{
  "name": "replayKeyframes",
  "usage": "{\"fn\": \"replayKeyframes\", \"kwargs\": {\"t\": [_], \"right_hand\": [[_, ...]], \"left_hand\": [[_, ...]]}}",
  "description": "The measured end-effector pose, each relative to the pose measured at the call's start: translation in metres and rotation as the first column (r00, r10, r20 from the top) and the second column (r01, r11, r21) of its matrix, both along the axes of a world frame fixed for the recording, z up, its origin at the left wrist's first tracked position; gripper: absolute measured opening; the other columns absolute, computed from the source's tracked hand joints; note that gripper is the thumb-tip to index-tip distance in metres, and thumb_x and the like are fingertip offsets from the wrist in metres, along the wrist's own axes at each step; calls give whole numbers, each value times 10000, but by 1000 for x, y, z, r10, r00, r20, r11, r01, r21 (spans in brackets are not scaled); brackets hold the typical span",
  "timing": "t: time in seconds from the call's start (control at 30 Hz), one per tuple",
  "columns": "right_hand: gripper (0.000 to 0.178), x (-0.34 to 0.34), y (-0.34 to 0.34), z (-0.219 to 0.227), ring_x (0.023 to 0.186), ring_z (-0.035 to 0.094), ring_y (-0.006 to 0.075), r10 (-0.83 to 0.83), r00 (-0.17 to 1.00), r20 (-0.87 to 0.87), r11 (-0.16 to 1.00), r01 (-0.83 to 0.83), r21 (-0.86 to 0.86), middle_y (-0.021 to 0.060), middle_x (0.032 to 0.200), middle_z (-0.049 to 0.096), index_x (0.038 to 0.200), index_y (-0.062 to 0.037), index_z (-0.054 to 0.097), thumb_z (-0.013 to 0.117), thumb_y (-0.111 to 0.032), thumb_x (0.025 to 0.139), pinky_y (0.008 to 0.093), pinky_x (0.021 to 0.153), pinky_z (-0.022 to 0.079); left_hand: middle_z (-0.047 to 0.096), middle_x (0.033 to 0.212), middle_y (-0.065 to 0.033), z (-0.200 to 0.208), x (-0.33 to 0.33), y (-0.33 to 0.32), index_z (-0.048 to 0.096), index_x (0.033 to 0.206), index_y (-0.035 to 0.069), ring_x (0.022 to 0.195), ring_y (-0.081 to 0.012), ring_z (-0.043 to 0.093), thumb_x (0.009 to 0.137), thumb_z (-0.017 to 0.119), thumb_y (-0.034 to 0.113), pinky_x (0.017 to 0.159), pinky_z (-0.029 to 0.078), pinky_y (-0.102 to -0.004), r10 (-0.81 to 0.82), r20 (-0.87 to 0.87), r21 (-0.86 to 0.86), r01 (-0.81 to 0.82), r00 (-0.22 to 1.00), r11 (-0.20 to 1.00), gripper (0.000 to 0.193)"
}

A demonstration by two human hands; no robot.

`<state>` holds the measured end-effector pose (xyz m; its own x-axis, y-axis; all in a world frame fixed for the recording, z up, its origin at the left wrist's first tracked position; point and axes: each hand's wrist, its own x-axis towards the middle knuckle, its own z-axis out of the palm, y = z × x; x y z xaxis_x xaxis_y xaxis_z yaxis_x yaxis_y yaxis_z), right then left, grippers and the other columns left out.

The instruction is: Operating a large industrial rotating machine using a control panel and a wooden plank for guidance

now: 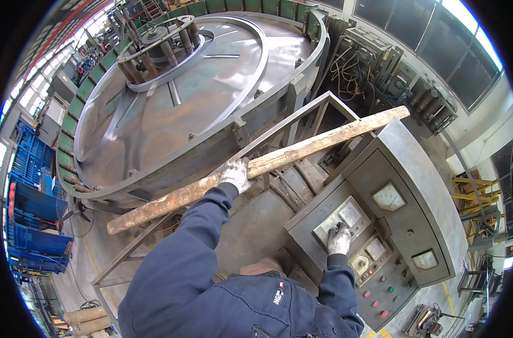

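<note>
My left hand point(235, 173), in a whitish work glove, is closed over a long, worn wooden beam point(318, 141) that slants across in front of me along a metal railing. My right hand point(339, 241), gloved too, is on the sloping grey control console point(308, 225). Its fingers are bent round a small dark knob point(341, 226) beside a square dial gauge point(350, 214); the glove hides part of the knob. Below that hand are a round dial point(359, 263) and several red and green push buttons point(384, 314).
Beyond the beam lies a large round metal machine table point(222, 73) inside a green-ribbed rim, with a raised hub point(155, 48) of posts. Cabling and machinery point(352, 73) stand at the back right. Blue racks point(36, 208) are at left, yellow steps point(476, 194) at right.
</note>
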<state>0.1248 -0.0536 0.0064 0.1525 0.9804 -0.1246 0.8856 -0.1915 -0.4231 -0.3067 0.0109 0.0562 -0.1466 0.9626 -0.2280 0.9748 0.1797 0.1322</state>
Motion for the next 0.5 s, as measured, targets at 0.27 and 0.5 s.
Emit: {"fn": "replayKeyframes", "kwargs": {"t": [0.27,0.5], "right_hand": [[351,2,-1,-8,1114,667,388,-29,999,-14,999,29,13,219,1159,710,1196,-29,676,738,-205,899,461,1011,506],[348,-6,-3,10,1142,658,370,-46,999,-21,999,45,-9,204,1170,715,1195,-20,672,729,-215,913,453,1013,504]], "left_hand": [[504,1438,-255,0,1,0,420,1489,42,1354,-416,477,796,781,576,1159,345,-552,-14,-9,35,14,1000,999,947],[504,1431,-254,0,0,-2,427,1480,45,1340,-417,487,792,785,563,1147,358,-545,-17,-18,69,18,1000,997,932]]}}
